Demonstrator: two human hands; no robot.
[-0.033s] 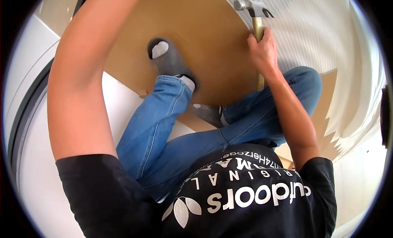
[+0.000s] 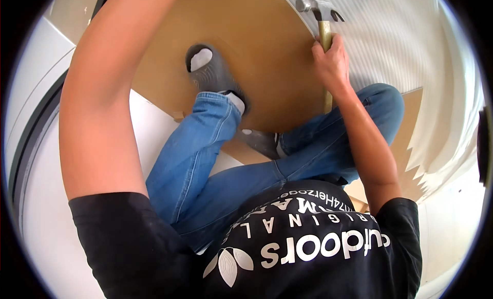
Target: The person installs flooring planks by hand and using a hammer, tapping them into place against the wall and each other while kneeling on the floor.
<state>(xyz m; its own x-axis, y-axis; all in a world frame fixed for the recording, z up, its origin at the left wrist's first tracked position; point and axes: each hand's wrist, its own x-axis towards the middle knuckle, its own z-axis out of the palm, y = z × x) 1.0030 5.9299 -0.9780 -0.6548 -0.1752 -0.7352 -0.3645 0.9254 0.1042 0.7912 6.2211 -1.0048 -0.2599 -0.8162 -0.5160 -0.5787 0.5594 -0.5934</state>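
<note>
In my right hand is a claw hammer with a metal head and a pale yellowish wooden handle, held upright at the upper right, its head above my fingers. My fingers are closed round the handle, whose lower end shows below my hand, beside my jeans. My left forearm rises along the left side and leaves the top of the picture, so my left hand is not in view. A large brown board lies under my feet, one in a grey slide with a white sock.
Ribbed pale sheeting runs along the right. A tan cardboard piece with jagged edges lies beside my right knee. A white panel is under my left leg, and a dark curved edge borders the far left.
</note>
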